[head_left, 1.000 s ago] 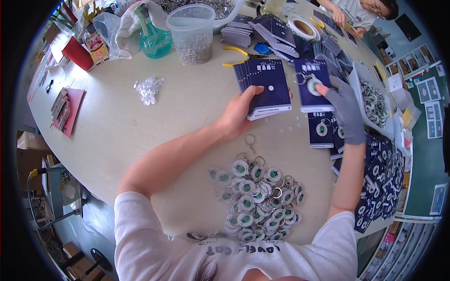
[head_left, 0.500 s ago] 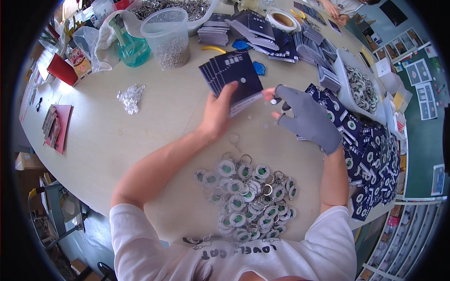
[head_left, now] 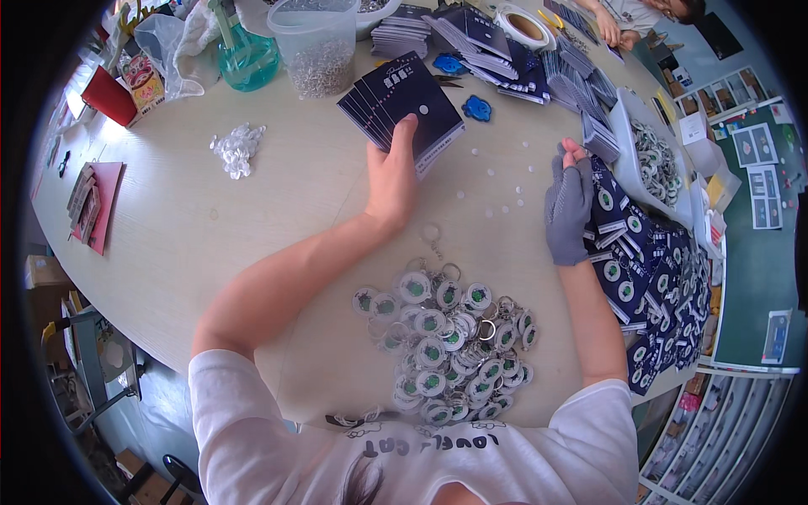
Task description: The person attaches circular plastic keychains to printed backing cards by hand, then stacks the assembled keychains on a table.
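My left hand [head_left: 392, 181] grips a fanned stack of dark blue cards [head_left: 402, 105], thumb on top. A small round white dot [head_left: 422, 109] sits on the uppermost card. My right hand [head_left: 570, 210], in a grey glove with bare fingertips, is at the left edge of a heap of blue cards bearing round keychains [head_left: 661, 282]. Its fingers are closed together; anything between them is too small to make out. Loose round keychains [head_left: 459, 332] with green centres and metal rings lie piled near my body. Several small white dots [head_left: 491, 172] are scattered between my hands.
Stacked blue cards [head_left: 480, 42], a tape roll [head_left: 525, 29] and blue clips [head_left: 477, 108] occupy the far side. A white bin of keychains [head_left: 652, 160] borders the heap. Left of these stand a tub of metal rings [head_left: 316, 63], a green spray bottle [head_left: 250, 63] and clear pieces [head_left: 239, 151].
My right hand has moved away from the cards, rightward to the heap's edge, and its fingers have closed together. My left hand still holds the card fan, now slightly farther away and tilted.
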`<action>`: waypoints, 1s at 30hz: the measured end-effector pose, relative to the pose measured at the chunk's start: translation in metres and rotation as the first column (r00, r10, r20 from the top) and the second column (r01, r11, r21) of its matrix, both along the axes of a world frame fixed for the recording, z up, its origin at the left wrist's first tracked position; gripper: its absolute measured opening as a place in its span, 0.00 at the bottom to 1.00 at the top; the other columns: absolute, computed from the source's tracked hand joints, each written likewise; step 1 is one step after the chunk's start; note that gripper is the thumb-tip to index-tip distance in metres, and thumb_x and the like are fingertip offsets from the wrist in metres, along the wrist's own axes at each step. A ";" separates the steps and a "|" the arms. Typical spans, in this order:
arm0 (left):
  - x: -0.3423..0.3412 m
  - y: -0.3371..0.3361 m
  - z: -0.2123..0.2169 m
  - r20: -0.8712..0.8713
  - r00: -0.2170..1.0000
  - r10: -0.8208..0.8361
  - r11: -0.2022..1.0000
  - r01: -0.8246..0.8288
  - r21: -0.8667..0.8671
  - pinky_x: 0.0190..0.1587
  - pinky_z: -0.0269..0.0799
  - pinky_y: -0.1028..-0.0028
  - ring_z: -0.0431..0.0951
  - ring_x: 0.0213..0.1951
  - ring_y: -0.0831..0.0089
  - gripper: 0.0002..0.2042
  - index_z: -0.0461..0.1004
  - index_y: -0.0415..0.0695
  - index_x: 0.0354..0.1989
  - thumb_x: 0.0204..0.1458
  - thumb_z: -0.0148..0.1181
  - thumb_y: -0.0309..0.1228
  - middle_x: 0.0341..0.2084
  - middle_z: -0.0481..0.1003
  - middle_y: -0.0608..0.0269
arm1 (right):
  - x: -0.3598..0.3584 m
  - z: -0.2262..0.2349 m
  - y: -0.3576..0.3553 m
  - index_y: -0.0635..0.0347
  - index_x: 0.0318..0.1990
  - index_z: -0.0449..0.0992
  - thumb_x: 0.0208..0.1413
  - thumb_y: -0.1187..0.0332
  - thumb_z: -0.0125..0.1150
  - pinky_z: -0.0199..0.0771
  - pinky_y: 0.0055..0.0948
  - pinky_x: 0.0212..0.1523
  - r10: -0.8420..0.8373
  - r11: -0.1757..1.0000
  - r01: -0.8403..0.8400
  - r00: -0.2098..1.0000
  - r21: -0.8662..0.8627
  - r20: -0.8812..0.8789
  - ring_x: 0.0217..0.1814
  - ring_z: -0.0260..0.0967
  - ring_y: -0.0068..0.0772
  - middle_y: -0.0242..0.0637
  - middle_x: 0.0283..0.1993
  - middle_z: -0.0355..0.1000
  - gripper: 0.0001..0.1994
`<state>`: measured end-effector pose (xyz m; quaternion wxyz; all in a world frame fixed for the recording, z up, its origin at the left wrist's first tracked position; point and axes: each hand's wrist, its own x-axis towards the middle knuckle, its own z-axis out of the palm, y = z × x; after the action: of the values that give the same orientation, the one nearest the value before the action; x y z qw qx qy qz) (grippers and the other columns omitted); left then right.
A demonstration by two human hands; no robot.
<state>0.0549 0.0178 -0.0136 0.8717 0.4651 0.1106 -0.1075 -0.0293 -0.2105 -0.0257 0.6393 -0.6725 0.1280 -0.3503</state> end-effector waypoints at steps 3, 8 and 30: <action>0.000 -0.002 0.002 0.010 0.999 0.038 0.998 -0.037 -0.052 0.34 0.69 0.76 0.75 0.39 0.79 0.18 0.68 0.49 0.47 0.53 0.64 0.41 0.41 0.74 0.69 | 0.023 0.003 -0.002 0.66 0.57 0.69 0.69 0.66 0.47 0.60 0.21 0.58 0.016 0.996 -0.018 1.000 -0.086 -0.020 0.53 0.63 0.20 0.35 0.55 0.68 0.16; 0.000 0.000 0.004 0.073 0.988 0.136 0.980 -0.123 -0.154 0.41 0.73 0.75 0.75 0.42 0.77 0.16 0.68 0.47 0.48 0.54 0.64 0.36 0.42 0.74 0.67 | 0.030 0.021 0.039 0.67 0.58 0.68 0.71 0.62 0.42 0.63 0.26 0.58 0.287 0.836 -0.390 0.911 -0.387 -0.296 0.54 0.67 0.25 0.39 0.53 0.71 0.18; 0.013 0.014 0.028 0.280 0.921 0.272 0.932 -0.179 -0.316 0.38 0.76 0.74 0.77 0.39 0.76 0.11 0.70 0.46 0.46 0.56 0.60 0.30 0.40 0.74 0.67 | 0.086 0.015 0.056 0.60 0.48 0.75 0.66 0.68 0.50 0.66 0.21 0.51 0.038 0.991 -0.061 0.981 0.120 0.188 0.47 0.67 0.21 0.31 0.45 0.71 0.10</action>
<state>0.0678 0.0322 0.0141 0.9421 0.3304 0.0050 0.0566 0.0566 -0.1540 -0.0111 0.6979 -0.5985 0.0728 -0.3865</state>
